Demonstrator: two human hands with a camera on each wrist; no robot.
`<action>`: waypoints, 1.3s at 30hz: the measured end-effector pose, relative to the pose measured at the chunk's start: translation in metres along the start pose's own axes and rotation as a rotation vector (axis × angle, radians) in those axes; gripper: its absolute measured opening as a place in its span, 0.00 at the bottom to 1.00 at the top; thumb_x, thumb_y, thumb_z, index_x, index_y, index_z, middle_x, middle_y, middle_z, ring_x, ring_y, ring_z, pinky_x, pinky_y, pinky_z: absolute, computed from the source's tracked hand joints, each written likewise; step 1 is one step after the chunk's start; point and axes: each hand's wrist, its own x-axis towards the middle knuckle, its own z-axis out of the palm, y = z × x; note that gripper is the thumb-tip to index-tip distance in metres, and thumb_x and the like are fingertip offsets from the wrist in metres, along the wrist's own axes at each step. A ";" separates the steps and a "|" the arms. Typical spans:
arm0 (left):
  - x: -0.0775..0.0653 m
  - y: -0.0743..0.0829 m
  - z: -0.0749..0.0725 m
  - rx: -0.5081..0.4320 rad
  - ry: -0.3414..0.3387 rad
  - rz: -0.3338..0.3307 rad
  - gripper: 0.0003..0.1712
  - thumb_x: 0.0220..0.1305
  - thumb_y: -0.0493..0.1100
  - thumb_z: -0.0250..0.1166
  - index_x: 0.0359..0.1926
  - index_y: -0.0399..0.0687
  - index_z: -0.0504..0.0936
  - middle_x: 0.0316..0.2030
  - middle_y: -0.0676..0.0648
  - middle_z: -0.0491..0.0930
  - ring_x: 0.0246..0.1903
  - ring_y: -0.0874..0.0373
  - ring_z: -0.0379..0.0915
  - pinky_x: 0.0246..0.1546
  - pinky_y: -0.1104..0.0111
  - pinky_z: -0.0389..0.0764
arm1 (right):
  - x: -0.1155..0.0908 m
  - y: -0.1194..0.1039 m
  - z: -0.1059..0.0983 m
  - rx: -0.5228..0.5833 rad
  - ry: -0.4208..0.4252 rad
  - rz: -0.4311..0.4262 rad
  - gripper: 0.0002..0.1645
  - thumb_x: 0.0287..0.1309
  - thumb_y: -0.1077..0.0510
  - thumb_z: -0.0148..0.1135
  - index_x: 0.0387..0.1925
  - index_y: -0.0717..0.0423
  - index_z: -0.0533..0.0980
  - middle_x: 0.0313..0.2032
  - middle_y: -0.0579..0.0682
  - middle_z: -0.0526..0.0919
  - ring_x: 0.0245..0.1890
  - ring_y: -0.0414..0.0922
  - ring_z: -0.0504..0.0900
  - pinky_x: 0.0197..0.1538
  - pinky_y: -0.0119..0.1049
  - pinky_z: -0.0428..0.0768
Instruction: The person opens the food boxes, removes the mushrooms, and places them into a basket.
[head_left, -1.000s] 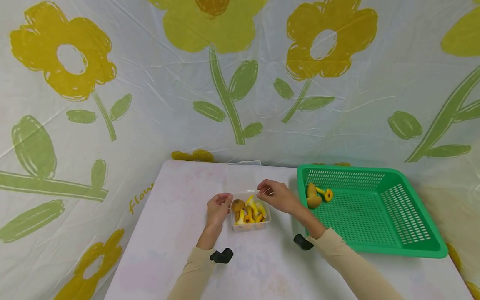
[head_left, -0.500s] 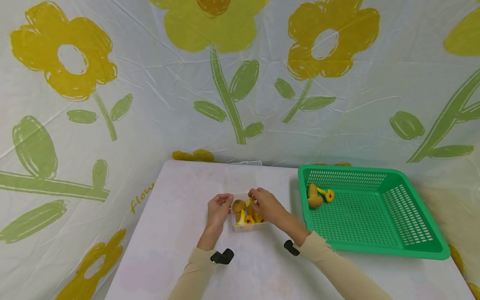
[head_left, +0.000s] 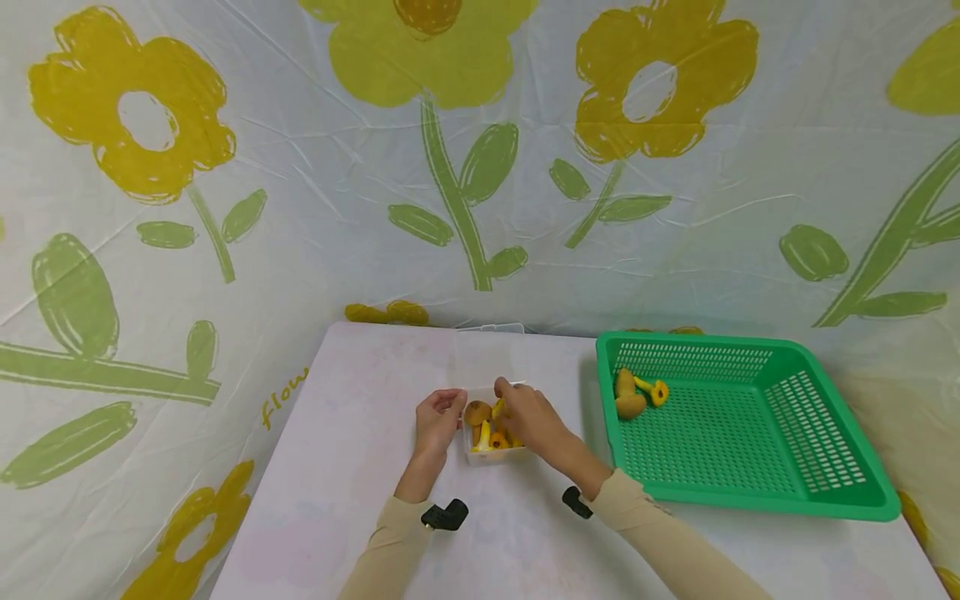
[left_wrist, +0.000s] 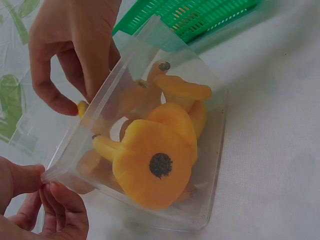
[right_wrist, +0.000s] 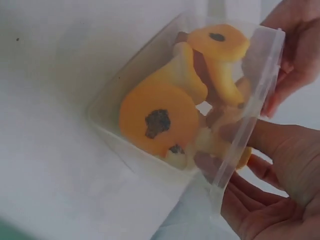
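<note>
Yellow and brown mushrooms [head_left: 477, 412] lie heaped in the clear plastic box [head_left: 487, 457]. The right grip [head_left: 531, 418] pinches one; the left grip [head_left: 437, 421] pinches the box's corner. Too strong pressing on the heap could make one spring out onto the tabletop [head_left: 337, 467].

In the head view, the right hand [head_left: 531, 419] covers the right side of the box [head_left: 498, 458] and some mushrooms [head_left: 477, 412] in it. The left wrist view's edges cut off part of the left hand [left_wrist: 61, 215] and most of the basket [left_wrist: 210, 20]. Through the cloudy box wall in the right wrist view, the right hand's fingertips [right_wrist: 231, 131] look blurred.
</note>
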 end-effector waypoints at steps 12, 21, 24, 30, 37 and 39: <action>0.000 0.000 0.001 0.026 0.011 0.003 0.13 0.70 0.40 0.68 0.47 0.32 0.82 0.35 0.44 0.82 0.30 0.59 0.72 0.26 0.75 0.77 | -0.005 0.018 -0.030 0.270 -0.053 0.062 0.19 0.60 0.66 0.71 0.51 0.63 0.76 0.43 0.59 0.86 0.40 0.53 0.85 0.45 0.44 0.86; -0.003 0.002 0.001 0.044 0.023 -0.014 0.12 0.71 0.40 0.67 0.48 0.33 0.82 0.36 0.43 0.82 0.30 0.59 0.72 0.28 0.73 0.78 | -0.012 0.041 -0.058 0.427 -0.067 0.111 0.20 0.64 0.60 0.71 0.53 0.64 0.76 0.46 0.61 0.84 0.41 0.53 0.85 0.45 0.40 0.86; -0.003 0.002 0.001 0.046 0.023 -0.010 0.13 0.71 0.40 0.67 0.48 0.33 0.82 0.36 0.43 0.82 0.30 0.59 0.71 0.28 0.74 0.77 | -0.014 0.048 -0.067 0.491 -0.093 0.153 0.22 0.65 0.60 0.69 0.55 0.66 0.74 0.48 0.63 0.83 0.42 0.54 0.85 0.46 0.43 0.87; -0.004 0.001 0.001 0.037 0.018 -0.003 0.14 0.71 0.39 0.67 0.48 0.31 0.82 0.36 0.43 0.82 0.30 0.60 0.71 0.26 0.75 0.76 | -0.022 0.064 -0.086 0.548 -0.089 0.248 0.24 0.66 0.58 0.69 0.58 0.64 0.73 0.50 0.62 0.83 0.44 0.52 0.85 0.48 0.46 0.86; -0.003 0.000 0.002 0.050 0.026 -0.004 0.12 0.71 0.40 0.68 0.47 0.33 0.82 0.36 0.44 0.82 0.31 0.58 0.71 0.27 0.75 0.77 | -0.035 0.083 -0.112 0.615 -0.069 0.282 0.28 0.67 0.57 0.68 0.62 0.66 0.71 0.52 0.65 0.81 0.45 0.52 0.84 0.47 0.38 0.85; -0.003 0.000 0.002 0.056 0.027 0.000 0.13 0.71 0.40 0.67 0.47 0.33 0.82 0.36 0.44 0.82 0.31 0.58 0.72 0.27 0.75 0.77 | -0.039 0.090 -0.119 0.608 -0.061 0.294 0.28 0.68 0.56 0.67 0.62 0.65 0.71 0.51 0.64 0.81 0.44 0.50 0.85 0.47 0.39 0.85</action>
